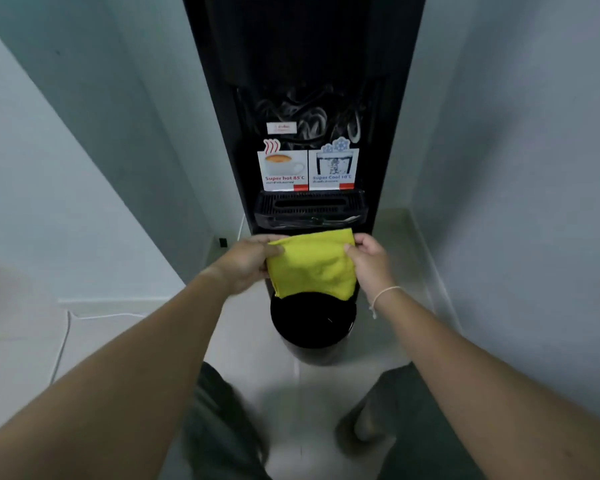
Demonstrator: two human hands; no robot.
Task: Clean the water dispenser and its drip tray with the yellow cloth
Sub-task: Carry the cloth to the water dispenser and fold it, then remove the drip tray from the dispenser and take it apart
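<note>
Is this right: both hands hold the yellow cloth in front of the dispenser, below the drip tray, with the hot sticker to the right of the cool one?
Not quite. The head view shows the hot sticker left of the cool sticker. The rest holds: left hand and right hand hold the yellow cloth in front of the water dispenser, below the drip tray.

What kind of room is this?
Probably a narrow corner of an office or home. A tall black water dispenser with hot and cold stickers stands between plain pale walls, a round black bin on the tiled floor before it.
</note>
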